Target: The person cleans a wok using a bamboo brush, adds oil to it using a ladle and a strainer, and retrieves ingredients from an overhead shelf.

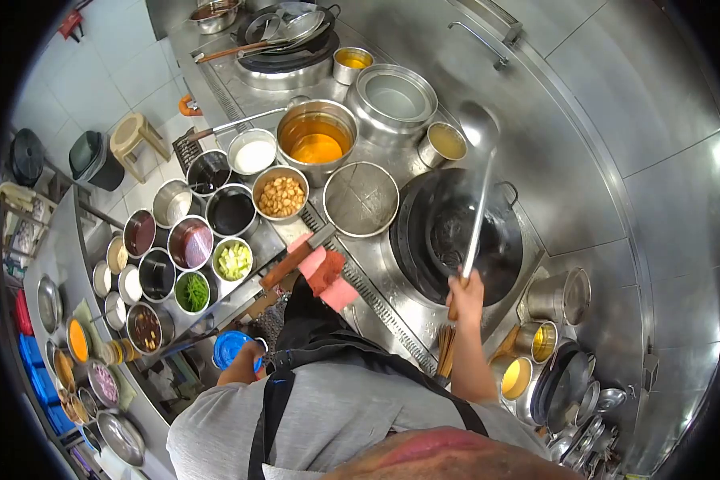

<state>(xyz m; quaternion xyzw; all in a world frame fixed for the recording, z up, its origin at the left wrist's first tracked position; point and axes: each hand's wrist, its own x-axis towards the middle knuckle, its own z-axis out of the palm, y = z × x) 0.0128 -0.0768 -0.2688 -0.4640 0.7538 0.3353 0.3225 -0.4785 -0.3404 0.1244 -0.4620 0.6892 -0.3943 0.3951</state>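
the right hand (466, 294) is clasping a ladle (479, 216). the left hand (250, 353), grip impossible to tell, is partly hiding a blue container (230, 346).

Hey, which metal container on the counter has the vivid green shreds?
The round container just lower-left of the pale green chunks in this view; its green shreds are finer and more vivid than those chunks.

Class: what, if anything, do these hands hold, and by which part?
Right hand: the ladle, by its wooden handle end. Left hand: at the blue container, hold cannot be told.
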